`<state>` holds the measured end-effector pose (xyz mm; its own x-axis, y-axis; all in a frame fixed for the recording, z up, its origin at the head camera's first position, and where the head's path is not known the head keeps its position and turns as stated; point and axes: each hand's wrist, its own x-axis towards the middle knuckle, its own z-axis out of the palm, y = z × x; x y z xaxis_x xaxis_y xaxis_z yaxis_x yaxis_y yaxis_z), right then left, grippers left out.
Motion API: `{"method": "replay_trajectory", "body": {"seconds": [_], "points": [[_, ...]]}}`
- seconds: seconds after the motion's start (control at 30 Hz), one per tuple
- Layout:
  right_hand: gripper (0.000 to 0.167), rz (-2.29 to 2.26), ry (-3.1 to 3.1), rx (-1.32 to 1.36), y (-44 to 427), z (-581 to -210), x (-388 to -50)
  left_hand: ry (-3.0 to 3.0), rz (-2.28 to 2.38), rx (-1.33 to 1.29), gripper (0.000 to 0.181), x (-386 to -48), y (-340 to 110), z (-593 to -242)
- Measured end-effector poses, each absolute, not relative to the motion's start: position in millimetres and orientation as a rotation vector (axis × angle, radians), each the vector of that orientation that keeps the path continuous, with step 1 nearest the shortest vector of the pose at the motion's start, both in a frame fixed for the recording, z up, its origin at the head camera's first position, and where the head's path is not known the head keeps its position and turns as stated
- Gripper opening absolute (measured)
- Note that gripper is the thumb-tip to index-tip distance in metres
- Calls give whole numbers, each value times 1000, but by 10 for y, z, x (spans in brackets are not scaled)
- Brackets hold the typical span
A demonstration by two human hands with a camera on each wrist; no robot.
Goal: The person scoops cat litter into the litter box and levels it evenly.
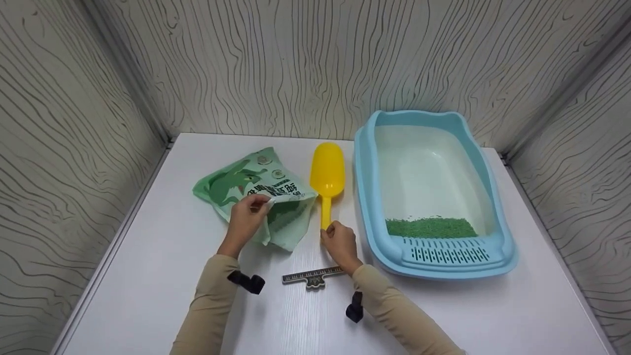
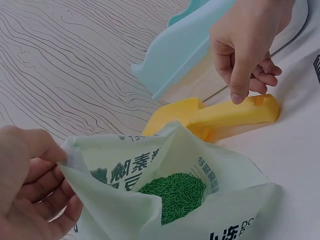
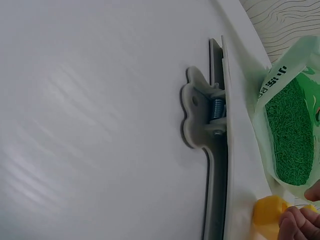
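Observation:
My left hand pinches the rim of a pale green bag between thumb and fingers, and the bag's mouth gapes. Inside it lie green pellets. A yellow scoop lies on the table right of the bag, bowl toward the back wall. Over the end of its handle is my right hand, fingers loosely bent. In the left wrist view its thumb is at the handle, while the other fingertips show above it; whether the thumb touches is unclear.
To the right stands a light blue litter tray with green pellets along its near end, behind a slotted step. A dark bag clip with a spring lies near the right wrist. Wood-patterned walls enclose the white table.

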<state>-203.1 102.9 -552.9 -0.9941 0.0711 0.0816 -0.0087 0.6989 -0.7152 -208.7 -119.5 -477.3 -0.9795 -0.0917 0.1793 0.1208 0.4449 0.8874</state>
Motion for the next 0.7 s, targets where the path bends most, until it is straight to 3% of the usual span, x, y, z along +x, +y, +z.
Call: {"method": "replay_trajectory", "body": {"seconds": [0.7], "points": [[38, 1236, -2884, -393, 1038, -5661, -2233, -2476, -1520, -4, 12, -2081, -1186, -4783]]}}
